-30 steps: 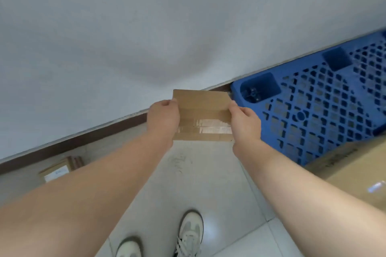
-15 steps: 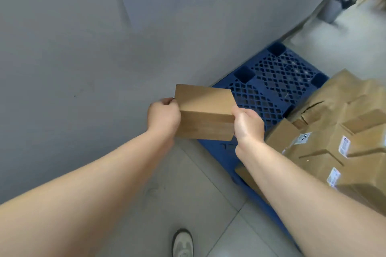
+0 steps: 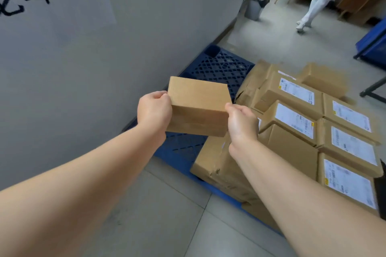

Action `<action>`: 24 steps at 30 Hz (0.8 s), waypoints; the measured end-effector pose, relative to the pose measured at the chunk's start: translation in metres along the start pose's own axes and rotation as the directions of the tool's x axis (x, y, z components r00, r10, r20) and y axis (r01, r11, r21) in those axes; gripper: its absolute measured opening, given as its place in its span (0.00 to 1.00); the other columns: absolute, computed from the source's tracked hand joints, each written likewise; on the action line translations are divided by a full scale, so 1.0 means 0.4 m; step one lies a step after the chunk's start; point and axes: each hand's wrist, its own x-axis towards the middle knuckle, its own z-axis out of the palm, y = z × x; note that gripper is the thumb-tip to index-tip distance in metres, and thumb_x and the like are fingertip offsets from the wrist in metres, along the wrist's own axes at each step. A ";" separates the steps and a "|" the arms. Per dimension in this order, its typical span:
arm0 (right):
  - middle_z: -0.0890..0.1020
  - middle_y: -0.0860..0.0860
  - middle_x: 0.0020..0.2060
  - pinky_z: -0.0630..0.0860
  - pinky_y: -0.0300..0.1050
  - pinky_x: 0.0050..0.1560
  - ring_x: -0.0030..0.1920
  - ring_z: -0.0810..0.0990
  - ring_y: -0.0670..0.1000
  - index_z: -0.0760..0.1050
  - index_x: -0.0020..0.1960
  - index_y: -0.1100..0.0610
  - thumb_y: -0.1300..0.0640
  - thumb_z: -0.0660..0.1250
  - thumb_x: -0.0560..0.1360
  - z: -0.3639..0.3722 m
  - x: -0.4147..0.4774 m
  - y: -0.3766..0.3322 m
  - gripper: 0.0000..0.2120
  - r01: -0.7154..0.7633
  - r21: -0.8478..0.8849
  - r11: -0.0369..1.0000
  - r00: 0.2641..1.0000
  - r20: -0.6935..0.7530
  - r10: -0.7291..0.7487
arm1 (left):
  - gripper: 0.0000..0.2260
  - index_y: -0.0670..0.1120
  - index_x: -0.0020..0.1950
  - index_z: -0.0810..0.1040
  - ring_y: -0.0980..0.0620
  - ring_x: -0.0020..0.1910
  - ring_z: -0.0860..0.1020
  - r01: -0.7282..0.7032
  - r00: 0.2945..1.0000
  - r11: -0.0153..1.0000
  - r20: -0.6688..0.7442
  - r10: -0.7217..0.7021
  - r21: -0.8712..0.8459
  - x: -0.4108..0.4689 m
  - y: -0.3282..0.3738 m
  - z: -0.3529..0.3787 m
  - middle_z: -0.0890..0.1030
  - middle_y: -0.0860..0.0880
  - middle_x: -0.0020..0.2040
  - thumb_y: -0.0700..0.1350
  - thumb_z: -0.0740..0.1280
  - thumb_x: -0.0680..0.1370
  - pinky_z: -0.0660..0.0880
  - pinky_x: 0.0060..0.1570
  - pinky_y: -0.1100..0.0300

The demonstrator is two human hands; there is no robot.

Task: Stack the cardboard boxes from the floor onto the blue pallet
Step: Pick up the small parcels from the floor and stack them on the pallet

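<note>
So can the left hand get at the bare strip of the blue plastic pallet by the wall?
Probably: the blue plastic pallet lies uncovered below the left hand, beside the stacked cardboard boxes. But it and the right hand grip a small cardboard box.

**One head-worn view, angled forward and down**

The wide-angle camera sits on the person's head and looks forward and down along both forearms. The left hand (image 3: 154,110) and right hand (image 3: 242,123), holding a small cardboard box (image 3: 198,106), sit close in mid-frame. A grey wall (image 3: 146,27) fills the left. The blue pallet (image 3: 219,67) and stacked boxes (image 3: 292,119) lie beyond to the right, with tiled floor (image 3: 167,204) beneath.
</note>
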 end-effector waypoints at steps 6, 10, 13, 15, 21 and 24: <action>0.75 0.41 0.41 0.65 0.37 0.36 0.40 0.71 0.40 0.75 0.50 0.51 0.51 0.65 0.78 -0.240 0.108 -0.040 0.04 0.019 0.062 0.998 0.987 -0.162 -0.009 | 0.16 0.51 0.59 0.80 0.51 0.51 0.73 -0.036 0.993 0.999 0.112 0.033 0.026 -0.091 0.041 0.264 0.77 0.54 0.50 0.41 0.56 0.80 0.72 0.49 0.57; 0.75 0.41 0.42 0.65 0.37 0.38 0.41 0.71 0.39 0.76 0.50 0.50 0.51 0.65 0.78 -0.385 0.174 -0.056 0.04 0.027 0.101 0.995 0.973 -0.233 -0.003 | 0.14 0.51 0.57 0.80 0.58 0.42 0.71 -0.059 0.982 0.998 0.181 0.053 0.029 -0.137 0.055 0.426 0.74 0.58 0.43 0.41 0.56 0.80 0.69 0.44 0.58; 0.75 0.40 0.42 0.64 0.37 0.37 0.41 0.70 0.38 0.76 0.52 0.50 0.51 0.66 0.78 -0.481 0.223 -0.063 0.05 0.024 0.127 0.992 0.963 -0.270 0.012 | 0.15 0.49 0.59 0.80 0.58 0.42 0.70 -0.074 0.972 0.996 0.229 0.060 0.052 -0.167 0.065 0.536 0.74 0.57 0.44 0.41 0.56 0.81 0.67 0.44 0.59; 0.75 0.41 0.43 0.64 0.36 0.37 0.41 0.70 0.38 0.77 0.54 0.52 0.51 0.66 0.78 -0.539 0.255 -0.066 0.07 0.022 0.140 0.990 0.957 -0.289 0.020 | 0.15 0.49 0.62 0.78 0.56 0.45 0.72 -0.074 0.962 0.995 0.267 0.054 0.068 -0.186 0.072 0.603 0.76 0.54 0.49 0.42 0.56 0.81 0.68 0.44 0.59; 0.76 0.45 0.45 0.67 0.41 0.41 0.41 0.71 0.41 0.75 0.54 0.53 0.50 0.67 0.77 -0.672 0.357 -0.063 0.09 -0.008 0.138 0.990 0.934 -0.352 0.057 | 0.17 0.51 0.69 0.72 0.55 0.46 0.72 -0.082 0.925 0.987 0.378 0.025 0.136 -0.214 0.078 0.783 0.75 0.51 0.59 0.45 0.55 0.82 0.70 0.47 0.60; 0.78 0.47 0.49 0.69 0.43 0.45 0.42 0.73 0.44 0.76 0.55 0.52 0.50 0.67 0.77 -0.713 0.416 -0.059 0.09 -0.017 0.128 0.992 0.933 -0.355 0.062 | 0.18 0.54 0.71 0.70 0.54 0.47 0.71 -0.085 0.915 0.980 0.404 0.005 0.181 -0.205 0.076 0.859 0.74 0.51 0.62 0.47 0.54 0.82 0.72 0.50 0.57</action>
